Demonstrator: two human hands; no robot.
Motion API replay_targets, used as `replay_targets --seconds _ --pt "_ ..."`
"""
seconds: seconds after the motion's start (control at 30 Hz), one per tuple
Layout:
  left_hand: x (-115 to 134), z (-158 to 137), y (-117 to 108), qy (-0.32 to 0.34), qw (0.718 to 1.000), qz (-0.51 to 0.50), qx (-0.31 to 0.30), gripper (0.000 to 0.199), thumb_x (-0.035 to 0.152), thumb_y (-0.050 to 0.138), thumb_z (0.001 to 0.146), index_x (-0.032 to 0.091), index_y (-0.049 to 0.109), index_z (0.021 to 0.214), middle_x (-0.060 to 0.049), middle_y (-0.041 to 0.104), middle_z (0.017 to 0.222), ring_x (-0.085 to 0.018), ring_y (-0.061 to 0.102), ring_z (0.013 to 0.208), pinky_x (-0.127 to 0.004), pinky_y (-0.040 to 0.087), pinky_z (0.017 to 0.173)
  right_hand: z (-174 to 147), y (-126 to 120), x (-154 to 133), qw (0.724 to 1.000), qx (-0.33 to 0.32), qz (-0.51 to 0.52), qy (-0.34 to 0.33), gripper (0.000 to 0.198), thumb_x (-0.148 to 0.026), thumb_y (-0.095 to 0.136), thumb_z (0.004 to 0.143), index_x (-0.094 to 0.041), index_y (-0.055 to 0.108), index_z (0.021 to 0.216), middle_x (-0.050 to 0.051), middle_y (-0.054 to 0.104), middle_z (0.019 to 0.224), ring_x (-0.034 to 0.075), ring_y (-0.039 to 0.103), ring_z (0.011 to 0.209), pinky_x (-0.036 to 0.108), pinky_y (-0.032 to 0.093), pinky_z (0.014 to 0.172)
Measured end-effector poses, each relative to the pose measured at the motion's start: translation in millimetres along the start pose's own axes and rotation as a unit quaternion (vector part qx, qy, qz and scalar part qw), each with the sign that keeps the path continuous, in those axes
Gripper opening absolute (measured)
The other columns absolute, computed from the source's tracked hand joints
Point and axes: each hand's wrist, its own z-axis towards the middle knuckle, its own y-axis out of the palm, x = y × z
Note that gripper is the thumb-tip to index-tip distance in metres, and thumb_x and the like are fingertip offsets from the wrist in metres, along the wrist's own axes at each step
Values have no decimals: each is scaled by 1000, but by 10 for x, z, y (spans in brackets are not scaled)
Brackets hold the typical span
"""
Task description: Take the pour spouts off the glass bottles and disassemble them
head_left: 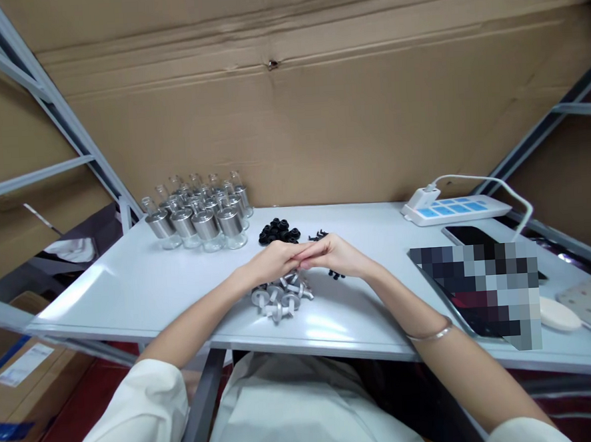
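Observation:
My left hand (274, 261) and my right hand (340, 255) meet above the middle of the table, their stretched fingers laid over each other. Neither seems to hold anything, though some fingertips are hidden. Just below them lies a pile of silvery pourer-like parts with round flanges (277, 297), partly covered by the hands. Behind my left hand is a heap of black round caps (278, 231). Small black pieces (318, 235) lie behind and beneath my right hand, partly hidden by it.
Several glass bottles with metal sleeves (206, 224) stand upright at the back left of the white table (129, 284). To the right are a power strip (455, 210) with a plugged-in charger, a white cable, a dark phone (469, 236), a blurred-out device and a white round object (560, 314). Cardboard closes off the back.

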Motion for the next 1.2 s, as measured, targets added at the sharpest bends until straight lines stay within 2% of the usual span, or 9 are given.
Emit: replay_targets --seconds 0.1,0.2,0.33,0.47,0.57,0.7,0.87,1.2 --pt "-36 -27 -74 -10 1000 20 0 32 22 50 89 19 60 119 -3 73 94 -15 67 83 -20 44 73 -8 3 -18 1000 5 3 -4 29 -30 78 60 -17 76 86 5 76 84 22 70 80 39 53 84" --pt "-103 -68 -149 -27 998 46 41 28 30 47 91 17 67 106 -3 73 92 -14 66 79 -20 44 71 -18 -41 -49 999 40 -2 -11 32 -33 75 63 -18 75 92 5 75 87 20 69 81 36 52 83" --pt "-171 -116 -189 -54 995 45 71 28 31 46 91 16 70 93 -3 73 90 -13 66 78 -20 45 73 -31 -112 -61 995 66 -76 -10 29 -36 71 67 -17 73 88 4 74 78 19 67 76 33 51 76" --pt "-126 -137 -225 -50 996 42 58 26 31 49 89 16 70 87 -2 73 87 -13 66 78 -21 46 73 -41 -83 -69 985 26 -169 -12 25 -36 68 70 -17 73 85 4 72 76 17 63 71 31 49 69" --pt "-87 -144 -250 -37 995 54 75 25 30 49 89 16 69 86 -2 73 85 -13 65 76 -21 45 72 -47 -19 -80 978 5 -204 -32 22 -34 67 71 -18 73 83 5 73 82 18 63 75 30 47 71" --pt "-115 -150 -230 -1 986 144 85 27 27 45 91 14 68 83 -4 72 80 -14 64 73 -24 43 71 -55 45 -75 968 -6 -240 -67 20 -35 65 74 -19 73 83 6 70 87 18 61 81 29 46 70" --pt "-139 -146 -190 24 972 229 56 29 25 41 92 14 66 82 -6 71 79 -15 64 74 -27 42 73 -57 91 -51 961 -20 -261 -93 20 -36 64 76 -20 73 84 7 67 90 20 59 86 30 46 71" --pt "-128 -149 -213 29 967 249 51 31 26 40 93 15 65 81 -6 70 79 -15 63 74 -27 41 73 -38 137 6 961 -22 -252 -108 18 -36 63 78 -21 73 80 7 67 90 21 60 85 35 46 80"
